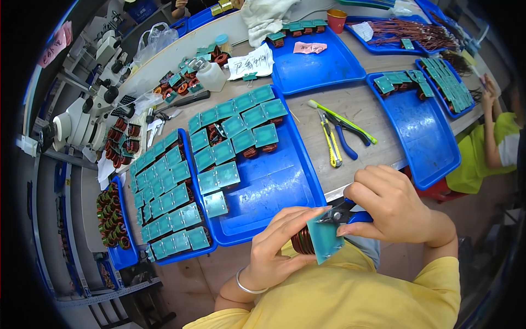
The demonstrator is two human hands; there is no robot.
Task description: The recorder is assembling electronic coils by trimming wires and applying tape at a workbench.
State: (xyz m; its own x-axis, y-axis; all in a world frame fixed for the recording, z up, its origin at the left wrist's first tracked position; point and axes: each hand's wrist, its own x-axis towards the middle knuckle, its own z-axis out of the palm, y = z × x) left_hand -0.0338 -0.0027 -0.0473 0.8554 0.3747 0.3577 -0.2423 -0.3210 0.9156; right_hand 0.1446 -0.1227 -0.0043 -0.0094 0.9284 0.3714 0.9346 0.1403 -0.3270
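Fingers of our left hand [276, 247] hold one board [327, 237], thumb below and the others above, closed around its coil [302, 241]. Fingers of our right hand [397, 203] curl around the handles of one cutter [359, 215], narrow grip, thumb pointing at the board. Cutter head sits at the board's upper part, on the face turned right; can't tell if the jaws bite anything.

Board location: in front of our yellow shirt [350, 290], near the table edge, face steeply tilted, coil on its left side.

Counts: one knife [331, 143], one pair of pliers [346, 143] and one green stick [356, 127] lie close together on the table [301, 115]. One pink slip [309, 47] in the upper tray [312, 68]. One red cup [336, 21] beyond. Two large board trays on our left: the packed tray [186, 255] and the part-filled tray [274, 192]; boards too crowded to count surely. One coil tray [125, 255] farther left.

Pose: both elbows bent, hands meeting at the board; left wrist wears one bangle [246, 285], right forearm comes in from lower right, knuckles up.
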